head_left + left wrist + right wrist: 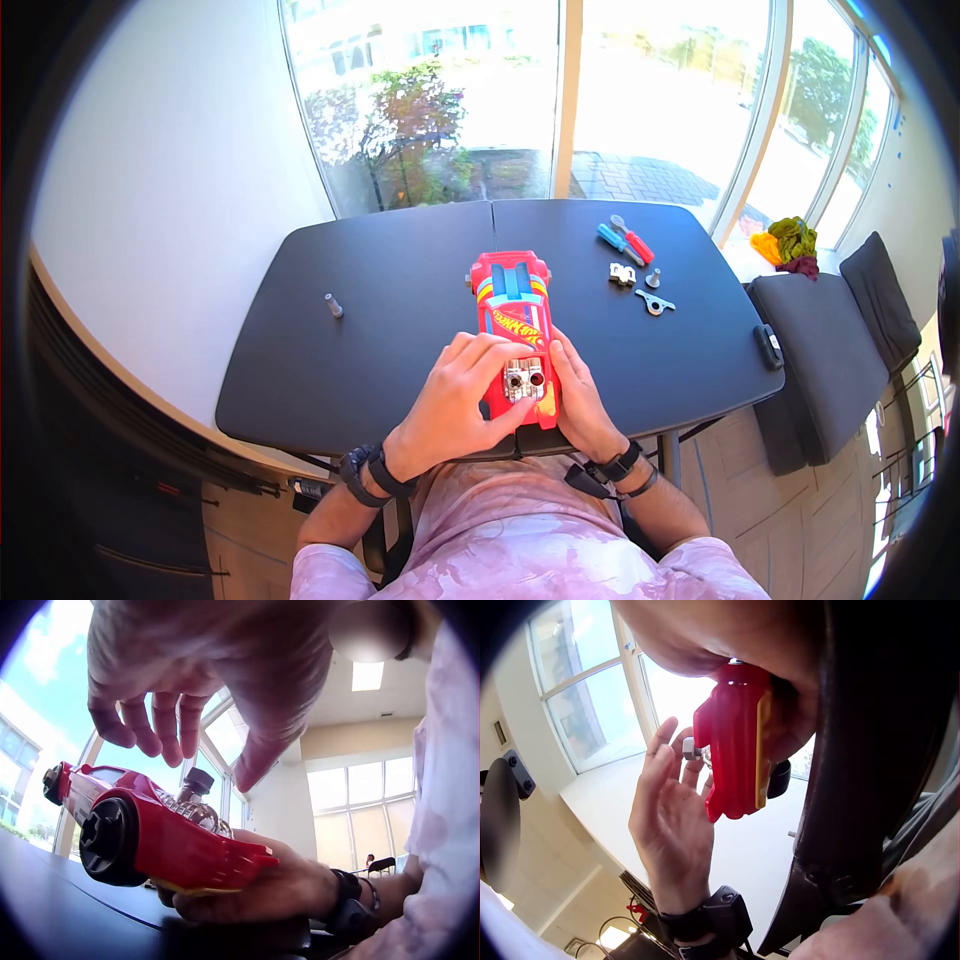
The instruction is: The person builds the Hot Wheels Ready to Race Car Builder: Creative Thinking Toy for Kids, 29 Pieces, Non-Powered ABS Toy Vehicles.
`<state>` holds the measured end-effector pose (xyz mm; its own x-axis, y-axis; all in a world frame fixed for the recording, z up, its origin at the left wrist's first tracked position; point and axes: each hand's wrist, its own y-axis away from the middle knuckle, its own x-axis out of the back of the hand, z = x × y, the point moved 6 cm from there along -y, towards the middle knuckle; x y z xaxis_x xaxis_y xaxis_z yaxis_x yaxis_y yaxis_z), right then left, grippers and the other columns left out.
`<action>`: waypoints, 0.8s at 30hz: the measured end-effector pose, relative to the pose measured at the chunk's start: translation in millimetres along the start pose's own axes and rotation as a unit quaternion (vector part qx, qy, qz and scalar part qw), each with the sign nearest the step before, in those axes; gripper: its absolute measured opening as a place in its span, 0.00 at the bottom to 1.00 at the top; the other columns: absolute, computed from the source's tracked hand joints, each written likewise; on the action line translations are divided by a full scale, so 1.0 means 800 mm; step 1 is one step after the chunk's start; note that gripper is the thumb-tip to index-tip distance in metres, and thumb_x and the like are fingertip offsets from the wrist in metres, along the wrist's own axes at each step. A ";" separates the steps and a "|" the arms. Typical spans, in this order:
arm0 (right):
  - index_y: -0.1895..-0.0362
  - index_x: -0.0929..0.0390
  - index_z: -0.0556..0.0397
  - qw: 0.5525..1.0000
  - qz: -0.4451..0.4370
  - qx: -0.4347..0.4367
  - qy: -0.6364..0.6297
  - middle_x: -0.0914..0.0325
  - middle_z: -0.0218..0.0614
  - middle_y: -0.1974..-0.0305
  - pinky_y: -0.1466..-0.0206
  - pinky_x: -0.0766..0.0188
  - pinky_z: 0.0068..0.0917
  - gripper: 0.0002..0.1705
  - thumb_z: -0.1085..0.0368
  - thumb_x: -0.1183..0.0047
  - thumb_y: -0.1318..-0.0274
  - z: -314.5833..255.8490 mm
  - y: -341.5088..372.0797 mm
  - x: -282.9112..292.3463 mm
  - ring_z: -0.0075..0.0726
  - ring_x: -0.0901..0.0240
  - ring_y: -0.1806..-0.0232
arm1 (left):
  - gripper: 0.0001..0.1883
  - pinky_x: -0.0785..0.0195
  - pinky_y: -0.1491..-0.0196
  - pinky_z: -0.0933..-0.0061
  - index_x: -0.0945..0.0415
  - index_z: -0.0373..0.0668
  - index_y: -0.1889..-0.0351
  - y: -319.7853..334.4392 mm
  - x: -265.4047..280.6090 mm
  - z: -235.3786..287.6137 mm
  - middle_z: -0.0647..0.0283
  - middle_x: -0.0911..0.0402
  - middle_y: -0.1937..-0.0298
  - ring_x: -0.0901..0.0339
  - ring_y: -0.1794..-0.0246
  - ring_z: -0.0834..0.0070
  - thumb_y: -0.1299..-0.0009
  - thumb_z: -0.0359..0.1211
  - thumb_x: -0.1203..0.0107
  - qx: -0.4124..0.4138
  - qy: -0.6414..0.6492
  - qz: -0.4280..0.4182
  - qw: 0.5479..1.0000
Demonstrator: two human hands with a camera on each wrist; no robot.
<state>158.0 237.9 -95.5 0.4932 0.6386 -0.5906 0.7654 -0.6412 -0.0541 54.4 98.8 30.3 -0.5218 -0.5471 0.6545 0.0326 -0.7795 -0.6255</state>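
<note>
Left hand (458, 396) hangs over the near end of the red toy car (515, 325), its fingers bent loosely and standing apart from the thumb. From my remote station I see a gap between the fingertips and the car in the left wrist view. To the left of this hand, one small grey bolt (334, 306) lies by itself on the black table (400, 260).

I find the car raised above the table's near edge, its top facing up. A silver engine piece (523, 381) is seated on its near end, between the left thumb and index finger as seen from the head; a hex-headed bolt (690, 748) stands out of it.

Right hand (583, 402) is clamped on the car, thumb along the right side and fingers underneath.

Further right I record a blue screwdriver (619, 243) just beside a red-handled tool (637, 244). Below these lie a silver piece (622, 274), a second bolt (653, 278) and a grey bracket (655, 303). At the right edge sits a black case (768, 346). Beyond the table I note a dark chair (820, 350) with coloured cloths (795, 240) behind it.
</note>
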 end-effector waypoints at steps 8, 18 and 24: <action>0.11 0.47 0.53 1.000 -0.004 -0.002 -0.005 0.25 0.47 0.24 0.29 0.13 0.41 0.35 0.49 0.60 0.07 -0.004 0.003 -0.005 0.38 0.20 0.27 | 0.26 0.26 0.34 0.53 0.18 0.43 0.37 0.006 -0.004 -0.006 0.59 0.11 0.39 0.17 0.40 0.55 0.32 0.33 0.22 0.034 0.049 -0.012 0.998; 0.11 0.46 0.54 1.000 0.003 -0.006 -0.010 0.25 0.46 0.25 0.29 0.14 0.38 0.35 0.51 0.58 0.08 -0.006 0.005 -0.006 0.36 0.19 0.28 | 0.33 0.30 0.28 0.53 0.21 0.46 0.28 0.005 -0.005 -0.012 0.64 0.09 0.41 0.16 0.34 0.56 0.31 0.32 0.23 0.064 0.026 -0.031 0.997; 0.10 0.46 0.53 1.000 -0.007 0.003 -0.007 0.25 0.46 0.25 0.29 0.14 0.39 0.35 0.51 0.58 0.08 -0.007 0.004 -0.008 0.37 0.19 0.28 | 0.35 0.31 0.26 0.53 0.24 0.46 0.25 0.003 -0.005 -0.008 0.65 0.07 0.44 0.15 0.35 0.56 0.31 0.30 0.25 0.028 0.074 -0.017 0.997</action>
<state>159.9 234.4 -87.5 0.4771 0.6411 -0.6011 0.7693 -0.6353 -0.0671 51.2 101.2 23.7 -0.6435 -0.4728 0.6020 0.0582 -0.8144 -0.5774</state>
